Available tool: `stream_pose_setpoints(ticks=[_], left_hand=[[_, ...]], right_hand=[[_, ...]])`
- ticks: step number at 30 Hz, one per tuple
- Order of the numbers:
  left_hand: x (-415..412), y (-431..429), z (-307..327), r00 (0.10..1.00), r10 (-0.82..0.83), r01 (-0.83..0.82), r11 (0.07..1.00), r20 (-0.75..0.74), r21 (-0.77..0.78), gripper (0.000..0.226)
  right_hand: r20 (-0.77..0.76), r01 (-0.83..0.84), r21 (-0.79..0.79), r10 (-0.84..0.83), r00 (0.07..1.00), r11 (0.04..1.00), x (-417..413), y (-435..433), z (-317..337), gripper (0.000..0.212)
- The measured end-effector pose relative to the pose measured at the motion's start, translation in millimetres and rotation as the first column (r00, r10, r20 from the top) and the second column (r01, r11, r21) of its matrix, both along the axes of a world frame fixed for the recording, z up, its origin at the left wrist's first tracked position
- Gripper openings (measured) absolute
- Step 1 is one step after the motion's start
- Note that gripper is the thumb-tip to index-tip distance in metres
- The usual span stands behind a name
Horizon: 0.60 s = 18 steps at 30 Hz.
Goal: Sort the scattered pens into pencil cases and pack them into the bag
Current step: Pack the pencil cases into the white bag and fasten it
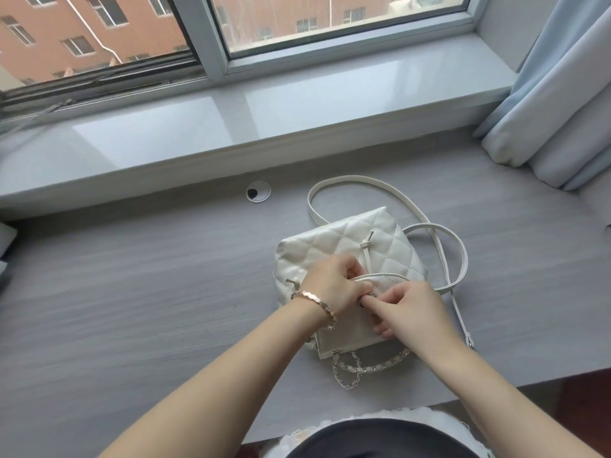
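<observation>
The white quilted bag [350,246] lies on the grey worktop [132,292] straight ahead of me, at about 12 o'clock, tipped so its quilted side faces up. Both my hands meet at its mouth, on the side nearest me. My left hand [330,285] comes in from 8 o'clock with its fingers [352,271] curled and clamped on the gathered edge of the opening. My right hand [410,309] comes in from 4 o'clock, its fingers [373,302] bent and pinching the same edge, so the two thumbs nearly touch. A rose-gold bracelet [317,304] sits on my left wrist.

A thin drawstring cord [367,256] with a knot runs down the quilted face. The long white strap [363,181] loops out from the bag toward 12 and 3 o'clock, flat on the worktop. A metal chain [370,365] trails from the bag at 6 o'clock.

At 10 o'clock from the bag is a round cable grommet [258,192], near the glossy windowsill [264,127]. A pale curtain [555,94] hangs at 2 o'clock.
</observation>
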<state>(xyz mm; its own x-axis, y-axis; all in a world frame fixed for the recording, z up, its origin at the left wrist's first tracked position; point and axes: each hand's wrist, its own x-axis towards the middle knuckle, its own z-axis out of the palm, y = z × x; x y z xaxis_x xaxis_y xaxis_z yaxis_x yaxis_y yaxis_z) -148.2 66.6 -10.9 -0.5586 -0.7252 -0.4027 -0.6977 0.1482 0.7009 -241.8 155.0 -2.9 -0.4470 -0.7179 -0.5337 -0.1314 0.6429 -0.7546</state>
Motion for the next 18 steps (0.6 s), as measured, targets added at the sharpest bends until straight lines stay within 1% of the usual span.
stream_pose_setpoints(ticks=[1,2,3,4,5,6,7,8,9,10,11,12,13,14,16,18], left_hand=[[5.4,4.5,-0.7,0.998,-0.041,0.039,0.998,-0.037,-0.048,0.008],[13.1,9.7,-3.1,0.993,-0.094,0.083,0.983,-0.065,-0.164,0.016],[22.6,14.8,-7.2,0.987,-0.125,0.086,0.939,-0.096,-0.333,0.026],[33.9,19.0,-12.2,0.989,-0.099,0.031,0.865,-0.111,-0.501,0.036],[45.0,22.4,-18.0,0.989,-0.02,-0.072,0.791,-0.143,-0.608,0.046],[55.2,26.0,-20.9,0.978,0.102,-0.195,0.759,-0.184,-0.621,0.06],[62.2,29.1,-20.4,0.949,0.247,-0.314,0.785,-0.195,-0.534,0.077],[65.4,30.5,-17.8,0.904,0.393,-0.427,0.839,-0.167,-0.338,0.094],[66.9,30.4,-18.6,0.861,0.498,-0.506,0.859,-0.108,-0.075,0.107],[66.5,29.5,-21.7,0.815,0.574,-0.551,0.81,-0.081,0.201,0.112],[66.0,28.1,-22.4,0.771,0.63,-0.548,0.728,-0.089,0.412,0.113],[65.2,27.0,-24.2,0.724,0.683,-0.549,0.655,-0.096,0.519,0.114],[64.9,26.3,-26.0,0.686,0.722,-0.563,0.606,-0.091,0.562,0.114],[64.7,26.1,-28.6,0.665,0.741,-0.57,0.585,-0.096,0.577,0.111],[64.0,28.0,-29.1,0.651,0.751,-0.574,0.582,-0.111,0.576,0.104],[60.7,29.5,-25.7,0.658,0.741,-0.577,0.611,-0.134,0.541,0.098]], right_hand=[[-0.057,-0.032,-0.019,0.031,0.998,0.999,-4.8,3.1,2.0,0.027],[-0.136,-0.034,-0.055,0.026,0.99,0.998,-12.9,6.3,3.4,0.026],[-0.221,-0.003,-0.111,-0.022,0.975,0.994,-22.8,8.5,4.9,0.023],[-0.283,0.041,-0.172,-0.089,0.955,0.984,-32.7,9.5,5.3,0.016],[-0.308,0.078,-0.212,-0.142,0.941,0.974,-41.6,9.6,3.9,0.011],[-0.299,0.095,-0.2,-0.153,0.942,0.975,-50.0,9.0,-2.8,0.019],[-0.245,0.085,-0.146,-0.119,0.962,0.986,-55.3,7.9,-11.1,0.034],[-0.165,0.061,-0.087,-0.074,0.983,0.994,-57.1,5.4,-19.4,0.049],[-0.1,0.031,-0.048,-0.036,0.994,0.998,-57.0,1.7,-26.8,0.062],[-0.07,0.002,-0.03,-0.004,0.998,1.0,-55.9,-2.2,-33.5,0.068],[-0.056,-0.013,-0.033,0.011,0.998,0.999,-53.7,-6.0,-38.5,0.068],[-0.029,0.005,-0.053,-0.006,1.0,0.999,-52.8,-9.0,-43.3,0.064],[0.021,0.048,-0.079,-0.046,0.999,0.996,-52.0,-12.0,-45.8,0.059],[0.079,0.093,-0.109,-0.084,0.993,0.99,-51.8,-14.6,-47.3,0.055],[0.166,0.145,-0.143,-0.121,0.979,0.979,-51.5,-15.5,-48.1,0.05],[0.169,0.148,-0.165,-0.12,0.978,0.975,-54.8,-12.2,-42.0,0.044]])
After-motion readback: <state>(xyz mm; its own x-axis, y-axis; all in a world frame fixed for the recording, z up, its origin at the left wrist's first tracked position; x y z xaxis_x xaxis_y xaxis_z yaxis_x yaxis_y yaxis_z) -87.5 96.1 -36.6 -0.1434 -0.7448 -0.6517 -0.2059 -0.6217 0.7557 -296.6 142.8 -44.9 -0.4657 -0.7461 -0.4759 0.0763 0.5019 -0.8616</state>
